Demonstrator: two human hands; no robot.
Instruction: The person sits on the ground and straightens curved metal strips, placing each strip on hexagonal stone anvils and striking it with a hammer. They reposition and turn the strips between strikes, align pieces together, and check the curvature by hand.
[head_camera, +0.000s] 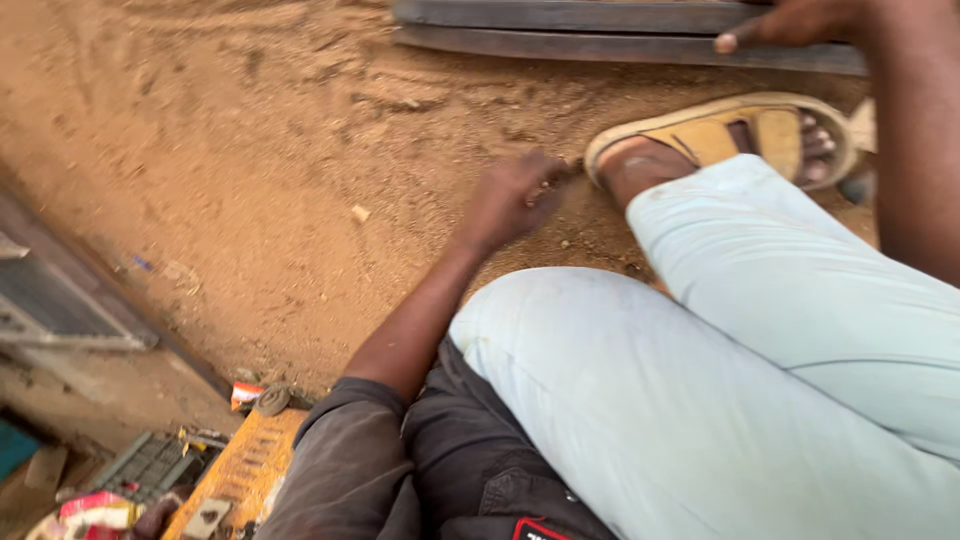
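Crouched low, a person's left hand (515, 195) reaches down to the sandy ground (250, 150) beside a sandalled foot (730, 140), fingers curled around small bits of grit, while the right hand (790, 25) rests on a dark metal bar (560, 30), index finger extended, not clamped.

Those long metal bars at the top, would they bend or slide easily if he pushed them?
The bars look like long, flat-sided steel, so probably stiff and heavy. Lying flat on loose sandy ground, they would likely drag rather than roll. The right hand resting on them shows no sag.
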